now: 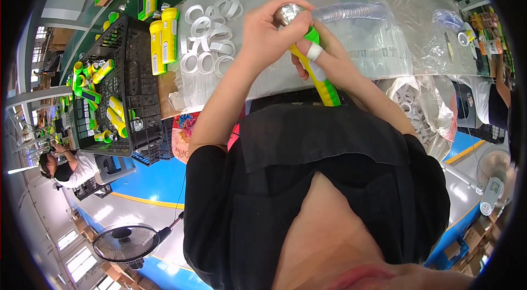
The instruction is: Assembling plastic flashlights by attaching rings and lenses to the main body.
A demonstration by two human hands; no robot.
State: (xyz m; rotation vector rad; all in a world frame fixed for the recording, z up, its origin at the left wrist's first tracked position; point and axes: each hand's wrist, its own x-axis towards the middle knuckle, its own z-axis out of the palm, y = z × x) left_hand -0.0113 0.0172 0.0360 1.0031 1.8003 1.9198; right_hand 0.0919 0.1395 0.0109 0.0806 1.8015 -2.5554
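Held over the plastic-covered table (379, 43) is a yellow and green flashlight (317, 73), its tail slanting down toward my apron. My right hand (336, 65) is wrapped round the body just below the green head; a white band circles its thumb. On the head end sits a shiny silver reflector cup (289, 14). My left hand (264, 34) grips this cup, fingers curled over its far side and thumb pressed on the near side. Whether the cup is fully seated is hidden by the fingers. White plastic rings (206, 63) lie loosely to the left of my left hand.
A row of clear discs (351, 12) lies beyond my right hand. Yellow flashlights (169, 34) stand at the left by a black crate (137, 81) holding more. An open bag of white rings (409, 100) hangs at the right edge. Fans (126, 241) and other people (74, 169) are farther off.
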